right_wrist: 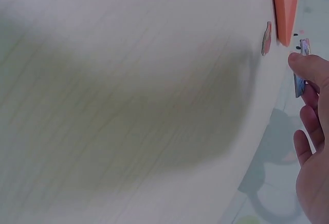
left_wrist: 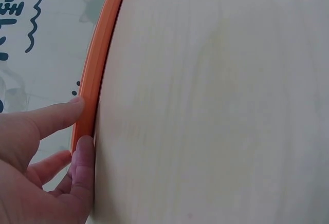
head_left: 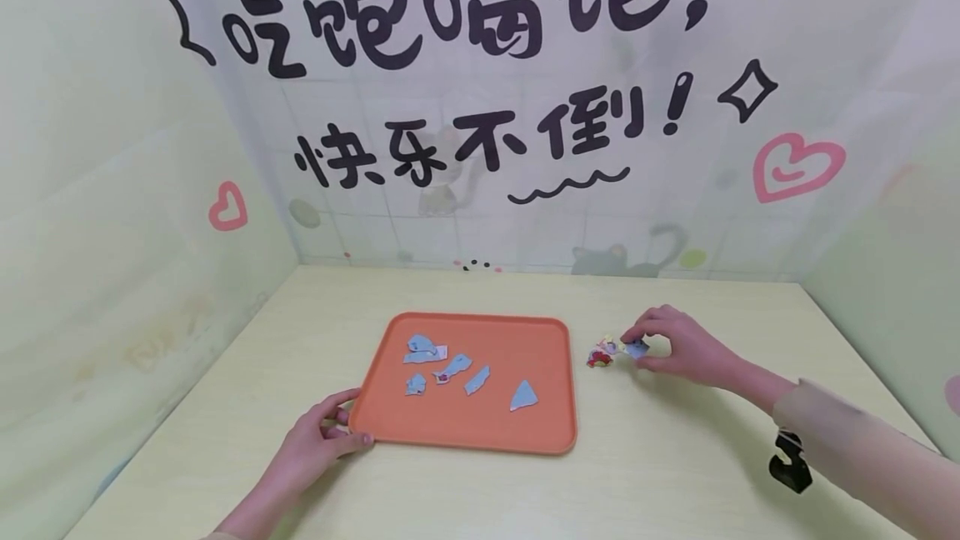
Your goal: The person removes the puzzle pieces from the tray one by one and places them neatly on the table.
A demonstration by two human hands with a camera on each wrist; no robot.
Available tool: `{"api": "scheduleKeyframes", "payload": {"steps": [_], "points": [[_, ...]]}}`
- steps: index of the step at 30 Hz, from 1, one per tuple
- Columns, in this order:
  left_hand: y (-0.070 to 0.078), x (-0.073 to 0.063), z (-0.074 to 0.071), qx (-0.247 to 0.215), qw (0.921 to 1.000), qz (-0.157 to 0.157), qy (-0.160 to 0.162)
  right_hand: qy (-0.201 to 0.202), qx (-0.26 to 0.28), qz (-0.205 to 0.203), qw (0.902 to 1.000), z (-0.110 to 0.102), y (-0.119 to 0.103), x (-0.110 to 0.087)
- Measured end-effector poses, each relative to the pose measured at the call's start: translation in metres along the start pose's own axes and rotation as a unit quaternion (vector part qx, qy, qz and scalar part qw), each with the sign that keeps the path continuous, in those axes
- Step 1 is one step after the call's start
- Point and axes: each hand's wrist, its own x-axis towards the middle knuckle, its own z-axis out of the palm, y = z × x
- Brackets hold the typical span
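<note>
My left hand [head_left: 318,436] grips the near left corner of an orange tray [head_left: 480,432], thumb at the front edge and fingers along the left side. In the left wrist view its fingertips lie against the tray's rim [left_wrist: 95,64]. To the right of the tray, my right hand [head_left: 686,348] pinches a thin, printed blue piece [head_left: 636,348] between thumb and fingers. The right wrist view shows this piece [right_wrist: 299,86] nearly edge-on. Just left of those fingertips, a red, multicoloured piece [head_left: 600,354] lies on the table.
Several flat, irregular pale-blue pieces lie in the tray, among them a triangular piece [head_left: 523,395] at the right and a narrow strip [head_left: 477,380] mid-tray. A printed cloth [head_left: 480,232] hangs behind the light wooden table [head_left: 480,494]. A black object [head_left: 791,463] is at the right wrist.
</note>
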Motion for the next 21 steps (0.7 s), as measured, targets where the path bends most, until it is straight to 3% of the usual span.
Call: {"api": "scheduleKeyframes", "payload": {"steps": [12, 16, 21], "points": [[0.001, -0.001, 0.000, -0.001, 1.0000, 0.000, -0.001, -0.005, -0.010, 0.017, 0.9998, -0.002, 0.019, -0.009], [0.002, -0.001, 0.000, 0.000, 1.0000, 0.000, -0.001, -0.005, 0.002, 0.008, 1.0000, -0.002, 0.022, -0.011], [0.002, -0.001, 0.000, 0.001, 1.0000, 0.000, 0.000, -0.023, 0.020, 0.025, 0.9992, 0.001, 0.025, -0.011]]}}
